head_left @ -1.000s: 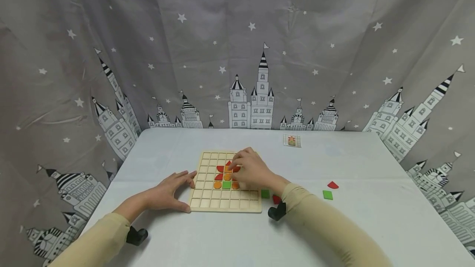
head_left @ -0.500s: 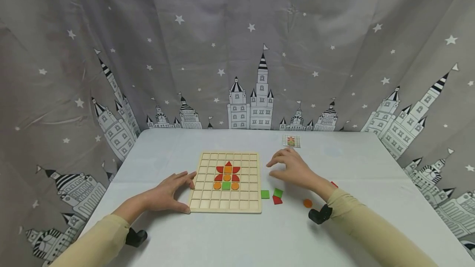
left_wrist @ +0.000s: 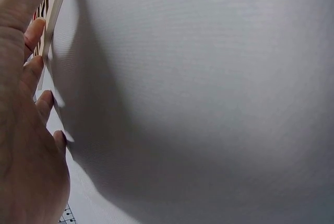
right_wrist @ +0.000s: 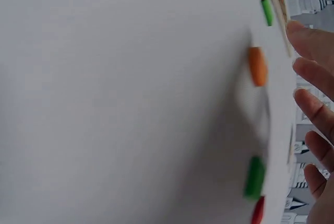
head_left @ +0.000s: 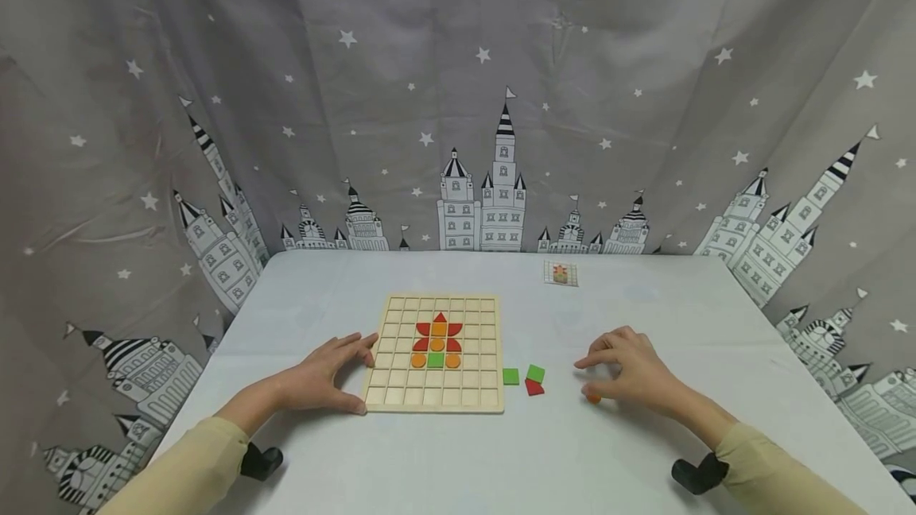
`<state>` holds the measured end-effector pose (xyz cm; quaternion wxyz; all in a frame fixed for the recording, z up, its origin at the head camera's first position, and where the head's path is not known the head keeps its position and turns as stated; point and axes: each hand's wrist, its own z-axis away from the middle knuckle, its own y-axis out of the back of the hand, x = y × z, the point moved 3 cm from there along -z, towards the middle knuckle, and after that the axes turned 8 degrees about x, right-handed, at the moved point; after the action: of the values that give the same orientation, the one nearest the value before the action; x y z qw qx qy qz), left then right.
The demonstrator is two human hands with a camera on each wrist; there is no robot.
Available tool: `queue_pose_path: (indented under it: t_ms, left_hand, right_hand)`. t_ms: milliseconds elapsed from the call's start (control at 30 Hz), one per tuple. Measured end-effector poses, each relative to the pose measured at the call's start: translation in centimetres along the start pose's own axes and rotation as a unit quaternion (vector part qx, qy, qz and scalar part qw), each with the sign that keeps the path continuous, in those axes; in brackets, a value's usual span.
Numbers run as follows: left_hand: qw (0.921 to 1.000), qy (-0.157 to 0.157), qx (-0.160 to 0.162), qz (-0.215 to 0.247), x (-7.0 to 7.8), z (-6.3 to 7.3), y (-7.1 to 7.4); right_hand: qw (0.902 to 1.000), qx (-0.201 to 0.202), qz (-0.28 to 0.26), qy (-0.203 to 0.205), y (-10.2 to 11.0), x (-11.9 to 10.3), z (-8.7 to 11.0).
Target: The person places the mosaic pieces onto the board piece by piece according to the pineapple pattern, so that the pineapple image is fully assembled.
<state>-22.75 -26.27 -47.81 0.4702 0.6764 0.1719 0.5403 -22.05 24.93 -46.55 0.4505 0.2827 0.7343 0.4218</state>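
A wooden grid board (head_left: 468,378) lies on the table in the head view. Red, orange and green pieces form a figure in its cells, including a green square (head_left: 436,360) low in the middle. My left hand (head_left: 311,380) rests at the board's left edge, thumb near the front corner and fingers spread. Off to the right, my right hand (head_left: 637,372) hovers with loosely bent, parted fingers over an orange disc (head_left: 595,399). The right wrist view shows that disc below the fingertips, with a green piece (right_wrist: 254,177) and a red piece (right_wrist: 259,211) nearer the wrist.
Beside the board's right edge lie a green square (head_left: 510,377), another green square (head_left: 535,373) and a red piece (head_left: 534,387). A small pattern card (head_left: 560,273) lies toward the back of the white table (head_left: 444,467). A grey castle-print curtain (head_left: 358,102) hangs behind.
My right hand has left the board's figure and moved right, coming down over the orange disc. A green square now lies beside the red piece near the board. The left hand stays put.
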Motion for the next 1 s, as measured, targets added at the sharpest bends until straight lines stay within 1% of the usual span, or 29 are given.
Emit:
queue_pose_path:
  t_ms: [167,367,467,533,767,1000]
  left_hand:
    - [1.0000,-0.007,0.006,-0.001,0.1,0.1,0.1]
    - [1.0000,-0.002,0.006,-0.003,0.0,0.1,0.1]
    - [1.0000,0.005,0.006,-0.004,-0.1,0.1,0.0]
    - [0.9999,0.008,0.005,-0.004,-0.1,0.1,0.0]
    - [1.0000,0.000,0.005,-0.001,0.1,0.1,0.1]
    - [1.0000,0.002,0.001,0.000,0.3,0.1,0.1]
  right_hand:
    - [0.9994,0.023,0.003,0.025,0.0,0.7,1.7]
    - [0.9987,0.048,-0.004,0.018,-0.3,1.2,2.9]
    - [0.9980,0.061,-0.008,0.015,-0.3,1.3,3.1]
    - [0.9979,0.063,-0.011,0.012,-0.5,1.4,3.2]
    - [0.9981,0.056,-0.023,-0.008,-1.0,1.6,3.2]
    - [0.9980,0.058,-0.023,-0.008,-1.1,1.6,3.2]
